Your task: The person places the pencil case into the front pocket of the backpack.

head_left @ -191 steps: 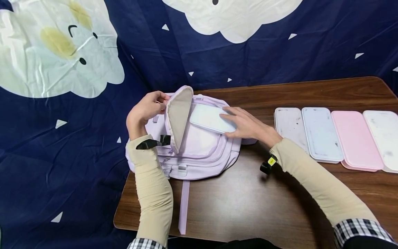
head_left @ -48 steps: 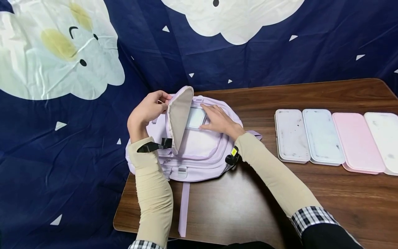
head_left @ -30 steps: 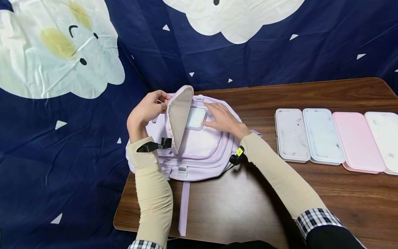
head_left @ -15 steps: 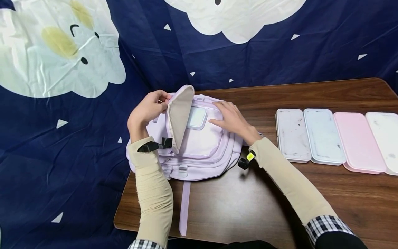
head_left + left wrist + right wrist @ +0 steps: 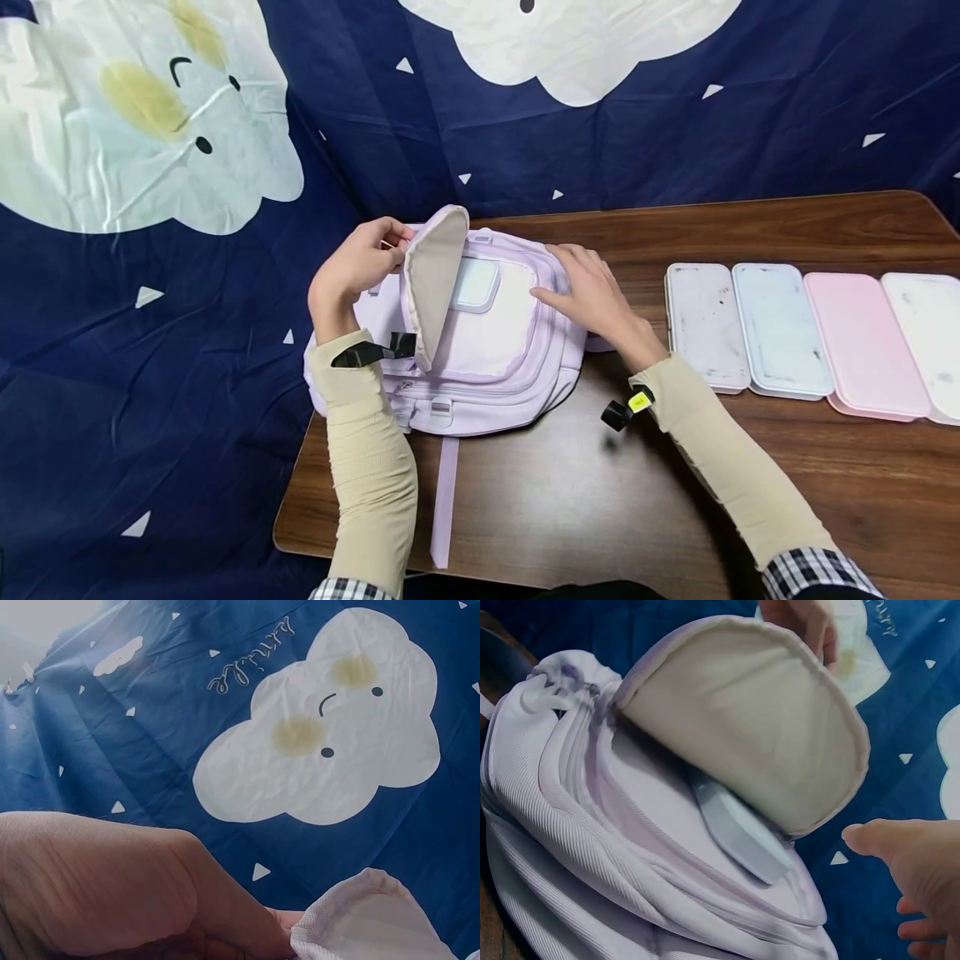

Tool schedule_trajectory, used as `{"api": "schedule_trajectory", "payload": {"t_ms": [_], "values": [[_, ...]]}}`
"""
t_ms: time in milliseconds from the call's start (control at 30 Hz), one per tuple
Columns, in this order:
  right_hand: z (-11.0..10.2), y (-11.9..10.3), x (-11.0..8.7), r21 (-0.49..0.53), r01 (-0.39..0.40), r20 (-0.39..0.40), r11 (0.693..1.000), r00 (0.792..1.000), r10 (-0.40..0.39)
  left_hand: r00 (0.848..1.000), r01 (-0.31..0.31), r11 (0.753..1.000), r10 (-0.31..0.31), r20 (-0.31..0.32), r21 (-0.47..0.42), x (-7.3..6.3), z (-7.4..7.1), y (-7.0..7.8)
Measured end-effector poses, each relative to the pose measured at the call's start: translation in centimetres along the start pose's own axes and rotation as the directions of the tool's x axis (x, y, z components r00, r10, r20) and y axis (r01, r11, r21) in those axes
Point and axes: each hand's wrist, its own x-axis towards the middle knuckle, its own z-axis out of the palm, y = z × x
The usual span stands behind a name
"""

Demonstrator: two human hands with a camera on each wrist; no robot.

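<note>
A lilac backpack (image 5: 517, 407) lies on the table with its front pocket flap (image 5: 435, 287) raised. My left hand (image 5: 362, 260) pinches the flap's edge between thumb and fingers; the left wrist view shows this hand (image 5: 112, 885) at the rim. Inside the pocket sits a pale blue, flat box (image 5: 476, 286), its near end sticking out from under the flap. In the right wrist view the box (image 5: 742, 832) slants into the pocket opening, its far part hidden. My right hand (image 5: 591, 290) is over the backpack's right side, thumb and fingers spread, holding nothing and apart from the box.
Several flat lidded boxes stand in a row at the right: a greyish one (image 5: 707, 325), a light blue one (image 5: 782, 329), a pink one (image 5: 865, 342) and a white one (image 5: 928, 333). A lilac strap (image 5: 444, 504) hangs towards the table's (image 5: 570, 500) front edge. Behind is a dark blue cloth (image 5: 510, 133).
The pale blue box, earlier held by my right hand, has gone deeper into the pocket and been let go. My right hand has since drawn back rightwards. My left hand keeps the flap raised.
</note>
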Motion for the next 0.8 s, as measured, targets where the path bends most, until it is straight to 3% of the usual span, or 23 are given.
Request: {"api": "schedule_trajectory", "payload": {"t_ms": [267,800], "values": [[-1.6,0.3,-1.4,-0.001,-0.045,-0.028,0.999,0.999,0.045,1.000,-0.011,1.000,0.011,-0.003,0.008,0.0,0.0,-0.2],[-4.0,1.6,-4.3,-0.042,-0.209,0.008,0.977,0.978,0.209,1.000,-0.003,1.000,0.003,-0.007,0.012,-0.2,-0.1,-0.2]]}}
